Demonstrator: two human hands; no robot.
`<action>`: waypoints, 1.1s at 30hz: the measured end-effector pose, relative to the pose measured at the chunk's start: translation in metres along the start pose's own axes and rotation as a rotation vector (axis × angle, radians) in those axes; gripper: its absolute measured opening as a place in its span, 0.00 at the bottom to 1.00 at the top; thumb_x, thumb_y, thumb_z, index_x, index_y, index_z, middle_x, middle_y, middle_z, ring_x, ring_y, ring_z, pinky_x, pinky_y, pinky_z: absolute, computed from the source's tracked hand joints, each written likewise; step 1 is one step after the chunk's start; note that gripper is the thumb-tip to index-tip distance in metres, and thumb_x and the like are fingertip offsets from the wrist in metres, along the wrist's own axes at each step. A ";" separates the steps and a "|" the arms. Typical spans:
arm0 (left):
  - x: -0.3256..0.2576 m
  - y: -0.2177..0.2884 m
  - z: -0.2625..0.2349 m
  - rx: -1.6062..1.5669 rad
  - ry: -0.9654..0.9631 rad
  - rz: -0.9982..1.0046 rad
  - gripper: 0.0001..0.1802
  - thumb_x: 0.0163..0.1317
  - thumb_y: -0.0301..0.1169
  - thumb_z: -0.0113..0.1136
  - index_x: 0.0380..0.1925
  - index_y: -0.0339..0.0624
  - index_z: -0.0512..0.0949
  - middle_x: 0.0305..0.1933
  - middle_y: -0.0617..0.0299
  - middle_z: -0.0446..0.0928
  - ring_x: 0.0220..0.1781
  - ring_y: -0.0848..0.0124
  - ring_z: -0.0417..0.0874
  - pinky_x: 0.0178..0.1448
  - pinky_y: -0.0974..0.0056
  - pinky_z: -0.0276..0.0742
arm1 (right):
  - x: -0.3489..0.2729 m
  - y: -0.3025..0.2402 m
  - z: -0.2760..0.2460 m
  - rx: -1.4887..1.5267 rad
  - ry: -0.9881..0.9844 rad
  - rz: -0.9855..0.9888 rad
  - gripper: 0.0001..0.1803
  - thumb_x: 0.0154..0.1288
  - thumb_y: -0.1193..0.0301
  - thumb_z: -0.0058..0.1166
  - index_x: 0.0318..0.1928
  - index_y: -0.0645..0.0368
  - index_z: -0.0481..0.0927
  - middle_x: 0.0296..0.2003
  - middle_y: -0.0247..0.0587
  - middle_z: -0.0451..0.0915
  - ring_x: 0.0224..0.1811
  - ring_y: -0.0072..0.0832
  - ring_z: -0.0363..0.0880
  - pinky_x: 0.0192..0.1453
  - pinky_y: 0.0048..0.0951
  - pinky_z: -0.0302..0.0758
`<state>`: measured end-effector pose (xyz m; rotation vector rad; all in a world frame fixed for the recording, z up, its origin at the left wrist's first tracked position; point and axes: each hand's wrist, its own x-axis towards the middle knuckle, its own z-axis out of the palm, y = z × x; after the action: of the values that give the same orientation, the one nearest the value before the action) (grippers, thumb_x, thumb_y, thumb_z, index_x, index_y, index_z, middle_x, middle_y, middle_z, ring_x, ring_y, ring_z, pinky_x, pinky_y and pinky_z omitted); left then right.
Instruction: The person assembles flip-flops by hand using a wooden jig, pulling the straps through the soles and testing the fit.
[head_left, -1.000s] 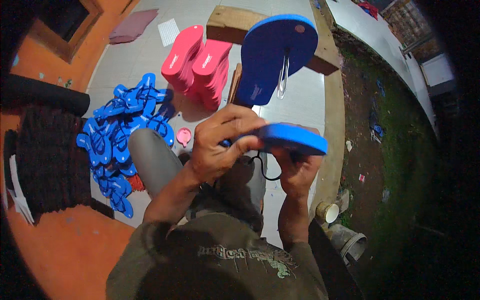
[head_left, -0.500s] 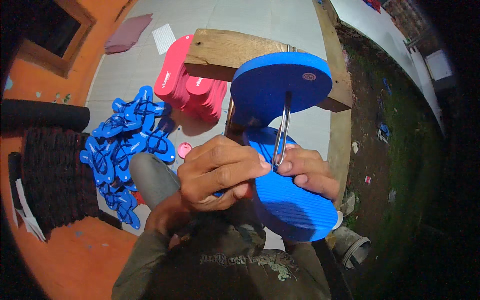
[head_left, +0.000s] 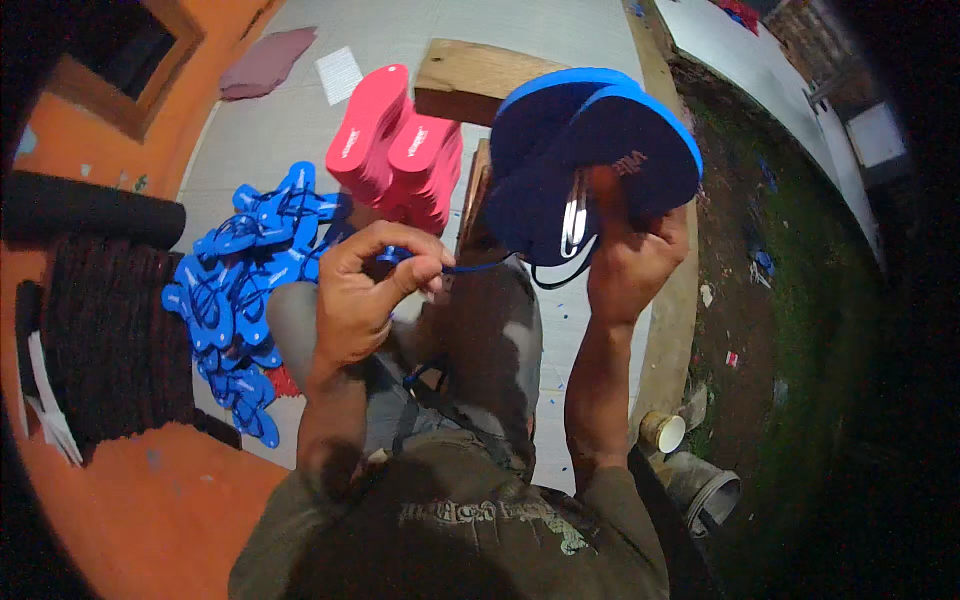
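In front of me a blue flip-flop sole (head_left: 645, 125) is tilted up against another blue sole (head_left: 525, 150), both attached to or resting by the wooden block. A bright metal hook (head_left: 575, 215) comes out at the shaded face of the soles. My right hand (head_left: 640, 260) grips the near sole at its lower right, its thumb blurred beside the hook. Between thumb and fingers, my left hand (head_left: 370, 290) pinches a thin blue strap (head_left: 480, 267) that runs taut toward the soles. A dark loop of strap (head_left: 565, 280) hangs below the hook.
A wooden block (head_left: 480, 75) stands behind the soles. Stacks of pink soles (head_left: 365, 125) are left of it. Finished blue flip-flops (head_left: 235, 290) lie heaped further left, beside a dark stack (head_left: 110, 340). A pale bucket (head_left: 705, 490) sits at lower right.
The lower sole has swung up against the upper one. My right hand has risen to grip the sole near the hook; my left has drawn back leftward, pulling the strap.
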<state>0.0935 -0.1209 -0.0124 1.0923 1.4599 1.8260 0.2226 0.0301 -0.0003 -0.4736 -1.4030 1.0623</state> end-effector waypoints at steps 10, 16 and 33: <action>0.020 0.006 0.043 0.195 0.093 0.439 0.10 0.47 0.26 0.64 0.29 0.35 0.76 0.25 0.60 0.76 0.26 0.74 0.76 0.30 0.71 0.70 | 0.009 -0.007 -0.007 0.112 -0.052 0.127 0.14 0.49 0.80 0.60 0.39 0.64 0.76 0.34 0.36 0.79 0.35 0.20 0.75 0.42 0.22 0.71; 0.045 0.006 0.056 0.376 -0.178 0.684 0.15 0.46 0.37 0.63 0.22 0.35 0.73 0.20 0.58 0.69 0.22 0.63 0.70 0.25 0.64 0.65 | 0.012 -0.005 -0.008 0.141 -0.043 0.091 0.15 0.48 0.83 0.60 0.39 0.64 0.76 0.34 0.36 0.79 0.35 0.21 0.76 0.42 0.22 0.72; 0.055 -0.018 0.054 -0.176 -0.589 -0.183 0.25 0.61 0.46 0.46 0.11 0.40 0.63 0.12 0.62 0.60 0.16 0.72 0.59 0.23 0.68 0.55 | 0.026 -0.014 -0.023 0.087 -0.248 0.232 0.16 0.47 0.81 0.61 0.40 0.65 0.76 0.35 0.38 0.79 0.37 0.22 0.77 0.43 0.24 0.73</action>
<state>0.1098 -0.0434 -0.0113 1.2249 0.9931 1.3196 0.2445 0.0513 0.0211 -0.4605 -1.5373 1.4022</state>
